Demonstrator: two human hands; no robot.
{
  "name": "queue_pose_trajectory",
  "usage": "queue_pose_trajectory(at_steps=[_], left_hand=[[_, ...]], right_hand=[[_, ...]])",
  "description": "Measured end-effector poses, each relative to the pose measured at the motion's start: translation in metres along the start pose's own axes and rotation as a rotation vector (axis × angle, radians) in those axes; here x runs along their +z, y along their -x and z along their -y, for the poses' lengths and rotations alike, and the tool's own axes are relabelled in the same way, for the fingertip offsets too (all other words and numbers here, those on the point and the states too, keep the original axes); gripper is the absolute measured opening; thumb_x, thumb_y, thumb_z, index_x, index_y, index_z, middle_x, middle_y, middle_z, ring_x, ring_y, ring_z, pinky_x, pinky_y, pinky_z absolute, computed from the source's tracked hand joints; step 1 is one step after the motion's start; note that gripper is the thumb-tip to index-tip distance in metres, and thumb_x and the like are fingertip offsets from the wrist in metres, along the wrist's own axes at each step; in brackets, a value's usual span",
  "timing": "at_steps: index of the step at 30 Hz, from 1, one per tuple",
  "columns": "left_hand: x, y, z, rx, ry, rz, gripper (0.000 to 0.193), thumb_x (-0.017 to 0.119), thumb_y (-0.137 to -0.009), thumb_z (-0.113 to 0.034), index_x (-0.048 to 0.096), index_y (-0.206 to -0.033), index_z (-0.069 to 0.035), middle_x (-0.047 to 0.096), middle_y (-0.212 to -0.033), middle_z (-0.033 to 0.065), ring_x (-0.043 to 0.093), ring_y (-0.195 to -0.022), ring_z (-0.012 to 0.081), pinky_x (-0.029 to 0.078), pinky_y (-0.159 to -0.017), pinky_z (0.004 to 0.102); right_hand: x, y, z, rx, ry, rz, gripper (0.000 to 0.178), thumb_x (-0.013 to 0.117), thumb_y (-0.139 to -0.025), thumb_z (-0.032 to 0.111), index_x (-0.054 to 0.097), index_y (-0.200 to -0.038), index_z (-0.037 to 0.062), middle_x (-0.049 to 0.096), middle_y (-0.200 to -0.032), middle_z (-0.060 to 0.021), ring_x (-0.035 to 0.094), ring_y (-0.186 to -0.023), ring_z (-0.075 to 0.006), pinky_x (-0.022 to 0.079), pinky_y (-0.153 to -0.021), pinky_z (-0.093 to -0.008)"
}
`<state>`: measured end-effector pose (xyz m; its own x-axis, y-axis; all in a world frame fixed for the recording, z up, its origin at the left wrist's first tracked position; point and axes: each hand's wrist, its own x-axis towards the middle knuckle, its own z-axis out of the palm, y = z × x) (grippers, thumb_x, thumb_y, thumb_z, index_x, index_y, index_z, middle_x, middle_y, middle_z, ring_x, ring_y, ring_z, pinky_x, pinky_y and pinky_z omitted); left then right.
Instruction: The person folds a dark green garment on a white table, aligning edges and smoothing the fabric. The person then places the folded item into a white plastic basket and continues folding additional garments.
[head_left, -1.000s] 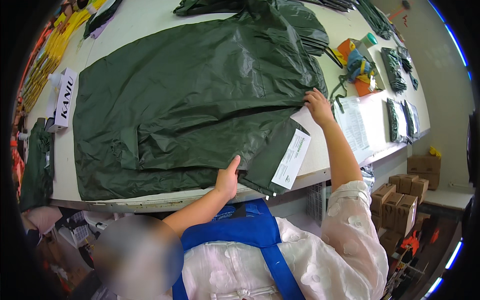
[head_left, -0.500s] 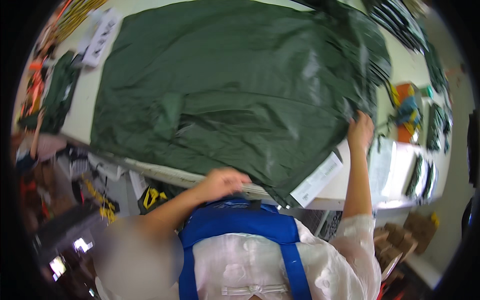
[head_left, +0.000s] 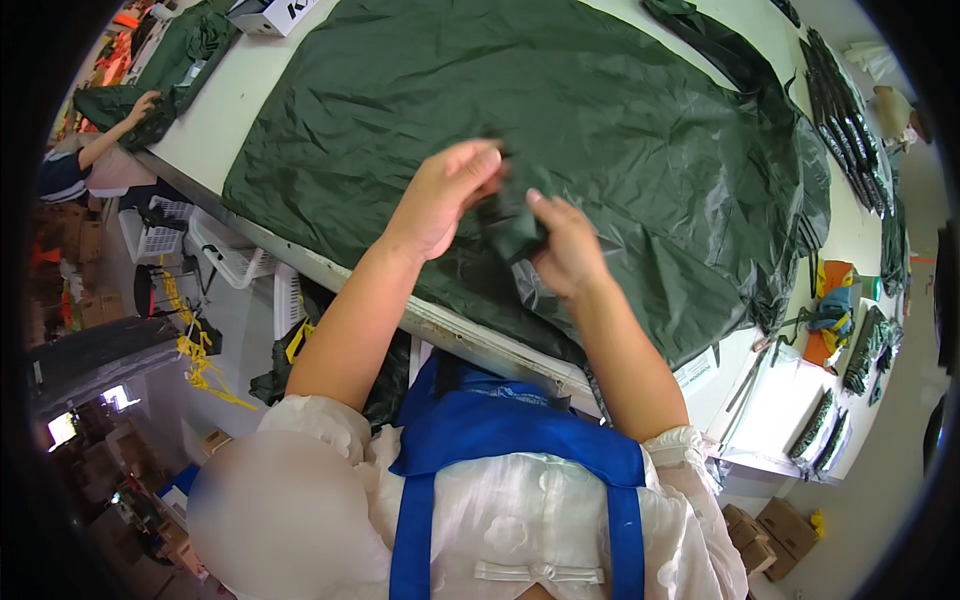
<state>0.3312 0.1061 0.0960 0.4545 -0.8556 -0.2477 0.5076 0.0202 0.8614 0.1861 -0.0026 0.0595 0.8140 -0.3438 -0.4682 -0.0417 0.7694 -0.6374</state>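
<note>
A large dark green waterproof garment (head_left: pixel 600 110) lies spread and wrinkled over the white table. Both hands are raised over its near part, close together, with a blurred, bunched piece of green fabric (head_left: pixel 512 222) between them. My left hand (head_left: pixel 445 195) is closed, its thumb and fingers pinching the upper left edge of that piece. On the other side, my right hand (head_left: pixel 568 245) grips the same piece, thumb on top. Its lower fingers are partly hidden by the fabric. A white printed sheet (head_left: pixel 697 372) shows partly under the garment's near right edge.
Folded dark packs (head_left: pixel 850 120) lie along the table's right side. Nearer are an orange and yellow item (head_left: pixel 832 310) and a clear plastic sheet (head_left: pixel 775 400). A white box (head_left: pixel 268 14) stands far left. Another person's hand (head_left: pixel 145 105) touches green fabric there. White baskets (head_left: pixel 225 250) sit below the edge.
Both hands have come together over the garment and now hold a bunched piece of it. My left hand rose from the table edge; my right hand came in from the right. The view has shifted.
</note>
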Motion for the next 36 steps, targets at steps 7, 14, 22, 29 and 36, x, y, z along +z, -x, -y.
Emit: queue_pose_trajectory(at_steps=[7,14,22,29,36], left_hand=[[0.03,0.037,0.012,-0.176,0.38,-0.008,0.036,0.052,-0.095,-0.026,0.049,-0.122,-0.001,0.059,-0.114,0.0142,0.061,-0.103,0.0256,0.051,-0.09,0.0384],[0.059,0.027,0.006,-0.206,0.527,0.212,0.052,0.07,-0.083,-0.015,0.044,-0.128,-0.006,0.055,-0.118,0.0123,0.055,-0.109,0.0232,0.045,-0.096,0.0371],[0.092,0.058,0.012,0.549,-0.701,0.57,0.049,0.059,-0.071,0.008,0.067,-0.112,-0.019,0.06,-0.108,0.0133,0.06,-0.093,0.0287,0.048,-0.079,0.0344],[0.068,0.064,0.046,0.495,-1.178,0.251,0.025,0.064,-0.08,-0.01,0.061,-0.103,-0.002,0.051,-0.092,0.0156,0.053,-0.086,0.0353,0.046,-0.071,0.0405],[0.025,0.048,0.029,0.474,-1.088,-0.243,0.023,0.06,-0.068,0.007,0.053,-0.09,0.004,0.052,-0.098,0.0217,0.053,-0.088,0.0442,0.046,-0.073,0.0455]], right_hand=[[-0.016,0.047,0.047,-0.108,-0.728,0.096,0.032,0.034,-0.099,0.017,0.051,-0.121,-0.0004,0.056,-0.125,-0.0167,0.054,-0.117,-0.0322,0.043,-0.099,-0.0506],[-0.04,0.092,0.028,-0.256,0.087,0.023,0.057,0.052,-0.094,0.039,0.041,-0.136,0.0024,0.051,-0.132,-0.0127,0.053,-0.117,-0.0275,0.044,-0.101,-0.0442],[-0.03,0.106,0.044,-0.254,0.719,-0.3,0.03,0.057,-0.068,-0.011,0.055,-0.095,0.004,0.056,-0.084,0.0007,0.051,-0.079,-0.0092,0.045,-0.072,-0.025],[-0.053,0.073,0.017,-0.576,0.106,-0.49,0.02,0.061,-0.075,-0.007,0.048,-0.077,0.0074,0.047,-0.066,0.0035,0.046,-0.064,-0.0056,0.037,-0.057,-0.0211],[-0.008,0.096,0.009,-1.031,1.185,-0.239,0.016,0.069,-0.072,-0.004,0.058,-0.081,0.0035,0.052,-0.081,-0.0065,0.053,-0.059,-0.0135,0.046,-0.049,-0.0285]])
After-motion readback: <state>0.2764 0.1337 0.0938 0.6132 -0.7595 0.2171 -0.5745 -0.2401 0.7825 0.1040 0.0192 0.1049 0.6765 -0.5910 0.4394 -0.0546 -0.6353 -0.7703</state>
